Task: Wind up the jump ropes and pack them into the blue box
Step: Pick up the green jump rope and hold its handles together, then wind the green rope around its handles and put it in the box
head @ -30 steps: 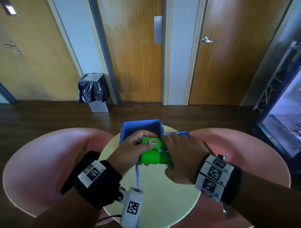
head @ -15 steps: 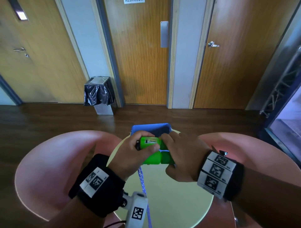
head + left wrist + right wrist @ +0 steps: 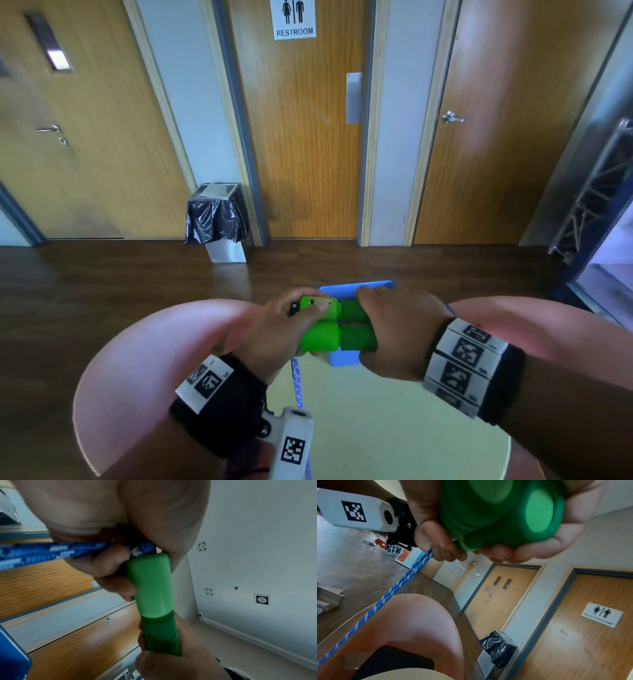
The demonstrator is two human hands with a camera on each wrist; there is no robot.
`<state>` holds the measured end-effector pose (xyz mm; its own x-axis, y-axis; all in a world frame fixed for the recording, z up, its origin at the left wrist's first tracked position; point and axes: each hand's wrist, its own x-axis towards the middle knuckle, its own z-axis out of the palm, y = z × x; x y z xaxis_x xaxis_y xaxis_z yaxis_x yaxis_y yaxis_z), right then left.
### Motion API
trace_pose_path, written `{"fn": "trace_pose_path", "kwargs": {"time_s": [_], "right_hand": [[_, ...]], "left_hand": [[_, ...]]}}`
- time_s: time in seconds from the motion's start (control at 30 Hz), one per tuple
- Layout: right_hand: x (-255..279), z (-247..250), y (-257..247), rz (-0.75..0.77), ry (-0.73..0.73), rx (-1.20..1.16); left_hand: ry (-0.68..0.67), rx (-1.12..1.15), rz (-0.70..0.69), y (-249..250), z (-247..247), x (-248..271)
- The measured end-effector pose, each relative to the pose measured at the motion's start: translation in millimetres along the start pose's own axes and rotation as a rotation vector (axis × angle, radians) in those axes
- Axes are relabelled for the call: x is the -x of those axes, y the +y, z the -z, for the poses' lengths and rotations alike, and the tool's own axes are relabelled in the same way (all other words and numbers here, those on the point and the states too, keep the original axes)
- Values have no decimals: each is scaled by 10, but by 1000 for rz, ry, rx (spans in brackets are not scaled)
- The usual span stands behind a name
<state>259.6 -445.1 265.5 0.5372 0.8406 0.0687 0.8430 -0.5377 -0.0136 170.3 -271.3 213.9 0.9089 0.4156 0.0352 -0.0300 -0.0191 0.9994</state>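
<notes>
Two green jump-rope handles (image 3: 337,328) lie side by side, held in the air above the round table. My left hand (image 3: 286,325) grips their lighter left ends (image 3: 150,582) and also pinches the blue patterned rope (image 3: 51,550). My right hand (image 3: 399,329) grips the darker right ends (image 3: 496,513). The rope (image 3: 297,380) hangs down from the left hand toward me, and in the right wrist view it (image 3: 385,597) runs taut past a chair. The blue box (image 3: 346,358) stands on the table right behind and below the handles, mostly hidden by my hands.
The pale yellow-green round table (image 3: 383,425) is flanked by two pink chairs (image 3: 150,346), (image 3: 534,318). A bin with a black liner (image 3: 219,219) stands by the wooden doors. A metal truss (image 3: 596,192) stands at the far right.
Both hands have lifted the green handles up a little, now covering more of the blue box. The head view has tilted upward, so the restroom sign shows.
</notes>
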Motion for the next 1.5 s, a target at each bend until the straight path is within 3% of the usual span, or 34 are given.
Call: {"fn": "trace_pose_path", "kwargs": {"time_s": [0.1, 0.2, 0.33, 0.47, 0.6, 0.87, 1.03, 1.17, 1.23, 1.3, 1.4, 1.5], "right_hand": [[-82, -24, -115, -150, -53, -204], [-136, -201, -198, -349, -17, -718], [-106, -418, -421, -477, 24, -1477], [-74, -470, -644, -381, -39, -2094], [-34, -351, -728, -172, -157, -2352], [-25, -344, -706, -93, -327, -2336], [-22, -299, -671, -102, -308, -2183], [-97, -321, -549, -244, -249, -1955], [-188, -348, -450, -348, -208, -1786], [-276, -352, -327, -432, -131, -1445], [-377, -408, -81, -449, 15, -939], [-462, -422, 107, -435, 10, -662]], "left_hand": [[9, 62, 45, -90, 222, -40], [100, 182, 96, -140, 349, -17], [49, 169, 32, -78, 253, 127], [-17, -13, 12, -60, 189, 237], [-111, 12, 221, 5, 229, 241], [-287, -77, 181, -4, 370, 270], [-294, -251, 32, -22, 450, 287], [-211, -501, -113, -4, 530, 258], [-221, -557, -156, -9, 559, 243], [-223, -611, -193, -25, 588, 242], [-227, -749, -260, -66, 648, 233], [-235, -900, -356, -61, 672, 230]]}}
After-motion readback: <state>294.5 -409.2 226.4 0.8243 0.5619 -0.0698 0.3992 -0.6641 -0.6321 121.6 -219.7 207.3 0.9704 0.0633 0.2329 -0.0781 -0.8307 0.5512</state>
